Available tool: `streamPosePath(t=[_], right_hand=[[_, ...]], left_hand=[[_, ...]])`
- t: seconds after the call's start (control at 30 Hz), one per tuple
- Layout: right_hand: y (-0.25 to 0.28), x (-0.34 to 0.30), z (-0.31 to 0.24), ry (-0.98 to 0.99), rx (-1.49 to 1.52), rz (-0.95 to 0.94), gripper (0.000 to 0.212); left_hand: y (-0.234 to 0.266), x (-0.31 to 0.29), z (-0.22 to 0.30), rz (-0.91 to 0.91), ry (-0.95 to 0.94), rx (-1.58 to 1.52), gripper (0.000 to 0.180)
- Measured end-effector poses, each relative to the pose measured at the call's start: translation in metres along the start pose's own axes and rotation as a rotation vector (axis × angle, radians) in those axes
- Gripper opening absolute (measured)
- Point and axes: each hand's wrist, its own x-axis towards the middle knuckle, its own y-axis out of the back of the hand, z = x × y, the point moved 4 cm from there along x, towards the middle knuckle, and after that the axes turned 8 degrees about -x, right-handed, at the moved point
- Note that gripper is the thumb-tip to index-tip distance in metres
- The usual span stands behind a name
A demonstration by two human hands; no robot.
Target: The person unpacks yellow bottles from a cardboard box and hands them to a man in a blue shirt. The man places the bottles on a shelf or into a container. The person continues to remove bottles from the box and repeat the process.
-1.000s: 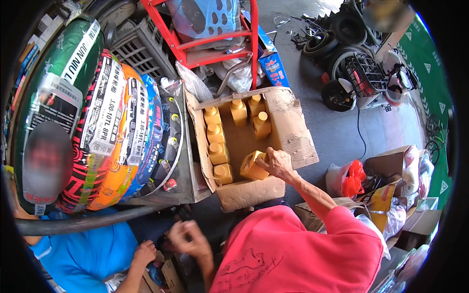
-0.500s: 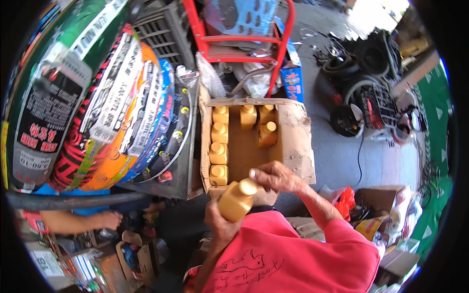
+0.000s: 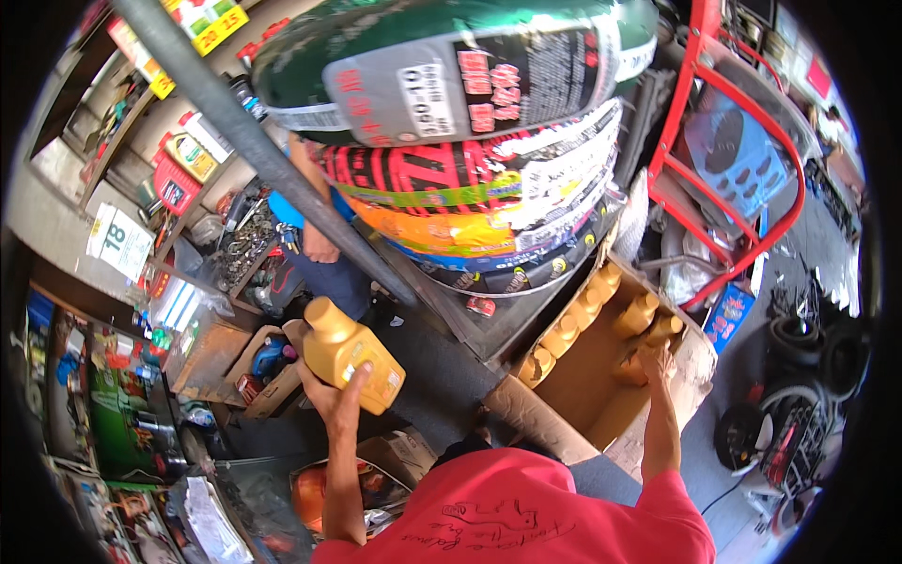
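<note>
A gold plastic bottle (image 3: 343, 355) with a cap is tilted in my left hand (image 3: 340, 399), raised left of the cardboard box, its cap end pointing up and left. My fingers wrap round its lower body. Inside the open cardboard box (image 3: 554, 418), my right hand (image 3: 658, 365) reaches down at the right side, fingers curled at another gold bottle (image 3: 629, 369); the hand partly hides that bottle. Several more gold bottles (image 3: 562, 334) stand in a row along the box's left wall, and a gold bottle (image 3: 639, 315) stands at the far end.
A stack of wrapped tyres (image 3: 470, 188) rises beyond the box, with a grey metal pole (image 3: 272, 155) beside it. A red metal frame (image 3: 681, 169) stands at the far right. Another person's hand (image 3: 319, 244) shows behind the pole. Cluttered shelves (image 3: 122, 155) fill the left.
The view has swung left. My left hand has carried its bottle left, away from the box. My right hand has moved from near that bottle's cap to another bottle inside the box.
</note>
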Motion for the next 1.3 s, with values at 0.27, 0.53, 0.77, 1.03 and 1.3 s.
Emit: streamPosePath(t=[0.27, 0.53, 0.77, 1.03, 1.3], right_hand=[[-0.021, -0.027, -0.001, 0.031, -0.052, 0.201, 0.065], [-0.024, -0.126, -0.033, -0.013, 0.017, 0.208, 0.052], [-0.052, -0.17, -0.059, -0.066, 0.05, 0.037, 0.058], [-0.052, -0.163, -0.066, -0.057, 0.018, -0.153, 0.059], [-0.06, -0.165, -0.063, -0.093, 0.033, -0.19, 0.061]], left_hand=[[-0.015, 0.091, 0.004, 0.097, -0.216, -0.242, 0.071], [-0.062, 0.177, -0.033, -0.083, -0.297, -0.41, 0.068], [-0.09, 0.21, -0.055, 0.078, -0.249, -0.231, 0.069], [-0.086, 0.244, -0.114, 0.026, -0.135, -0.34, 0.069], [-0.094, 0.243, -0.093, -0.102, -0.306, -0.108, 0.068]])
